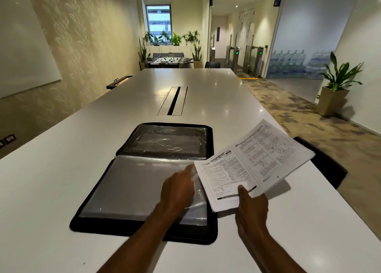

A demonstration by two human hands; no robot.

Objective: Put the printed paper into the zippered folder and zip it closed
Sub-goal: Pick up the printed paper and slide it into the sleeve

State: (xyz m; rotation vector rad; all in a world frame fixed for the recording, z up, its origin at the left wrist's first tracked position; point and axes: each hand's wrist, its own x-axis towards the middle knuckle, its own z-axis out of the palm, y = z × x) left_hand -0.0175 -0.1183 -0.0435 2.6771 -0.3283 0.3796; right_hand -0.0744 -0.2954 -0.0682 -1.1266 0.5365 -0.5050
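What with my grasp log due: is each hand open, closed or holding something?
Left hand: on the folder's clear sleeve; pinching or only touching cannot be told.
Right hand: holding the printed paper, thumb on top.

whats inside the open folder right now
Clear plastic sleeves line both halves of the folder; no sheet shows in them. The left hand and the printed paper, held by the right hand, cover its right part.
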